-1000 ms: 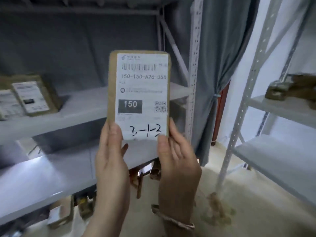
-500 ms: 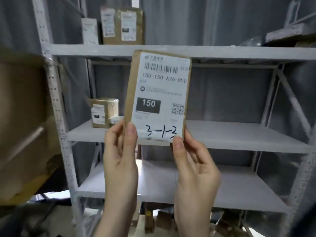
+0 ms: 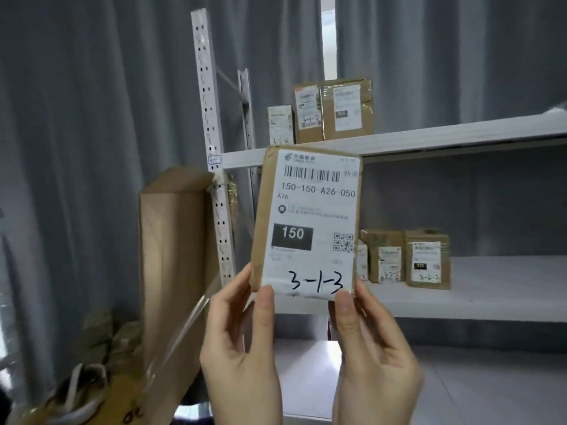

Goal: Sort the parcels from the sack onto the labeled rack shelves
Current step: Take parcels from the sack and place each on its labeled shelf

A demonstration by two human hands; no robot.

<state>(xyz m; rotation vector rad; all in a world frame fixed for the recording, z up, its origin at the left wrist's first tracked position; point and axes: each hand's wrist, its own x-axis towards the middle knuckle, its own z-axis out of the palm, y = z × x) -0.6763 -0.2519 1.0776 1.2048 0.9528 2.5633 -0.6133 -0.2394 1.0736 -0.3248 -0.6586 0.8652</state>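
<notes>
I hold a flat brown parcel (image 3: 306,219) upright in front of the white rack, its white label facing me with "3-1-3" handwritten at the bottom. My left hand (image 3: 242,345) pinches its lower left corner and my right hand (image 3: 371,354) pinches its lower right corner. Behind it, the upper shelf (image 3: 445,136) carries three parcels (image 3: 331,110), one marked "3-1-4". The middle shelf (image 3: 491,289) holds more parcels (image 3: 408,259), one marked "3-2-2".
A tall open cardboard box (image 3: 171,256) leans against the rack's left post (image 3: 211,142). Crumpled brown packaging and white straps (image 3: 92,372) lie at the lower left. Grey curtains hang behind everything. A lower shelf (image 3: 460,384) shows beneath.
My view has swung left and upward along the rack, bringing its left post and the upper shelf's parcels closer. Both hands keep the same pinch on the parcel.
</notes>
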